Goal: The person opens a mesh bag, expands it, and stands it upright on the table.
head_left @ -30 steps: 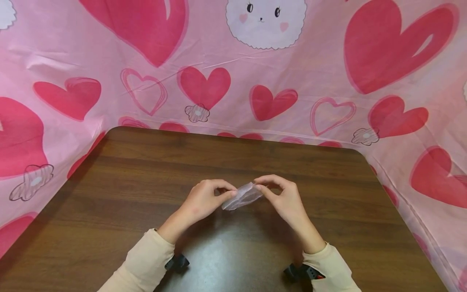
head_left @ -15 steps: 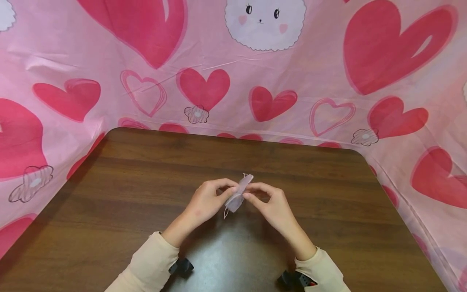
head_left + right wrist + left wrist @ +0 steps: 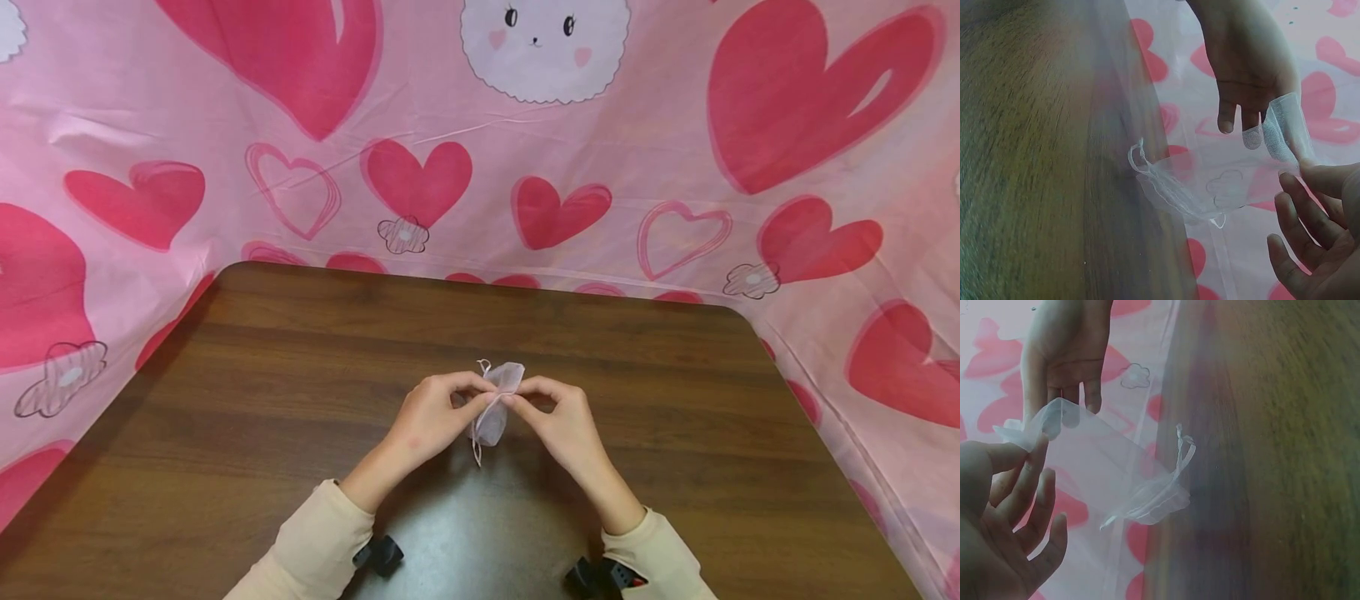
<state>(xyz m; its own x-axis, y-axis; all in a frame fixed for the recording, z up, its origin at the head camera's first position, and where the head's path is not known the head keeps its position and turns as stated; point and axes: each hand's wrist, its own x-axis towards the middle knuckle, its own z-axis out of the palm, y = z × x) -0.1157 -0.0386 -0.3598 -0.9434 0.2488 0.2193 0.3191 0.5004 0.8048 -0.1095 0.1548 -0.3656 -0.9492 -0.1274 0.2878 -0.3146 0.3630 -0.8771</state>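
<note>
A small sheer white drawstring pouch (image 3: 491, 427) hangs between both hands over the middle of the table. My left hand (image 3: 431, 417) pinches it from the left with thumb and index finger, and my right hand (image 3: 564, 421) pinches it from the right, fingertips nearly meeting. Thin white cord loops stick out above and below the fingers in the head view. In the left wrist view the see-through mesh (image 3: 1104, 459) stretches away from the pinching fingers, its gathered, corded mouth at the far end. The right wrist view shows the cord loop (image 3: 1139, 156) at that mouth.
A dark brown wooden table (image 3: 315, 350) lies beneath the hands. Pink cloth (image 3: 585, 133) printed with red hearts stands behind and along both sides of it. Black devices (image 3: 380, 556) sit at the wrists, below beige sleeves (image 3: 315, 542).
The pouch has turned from lying slantwise to standing nearly upright between the fingers, and its cords have come into view. The right hand has moved left and slightly down, closer to the left hand.
</note>
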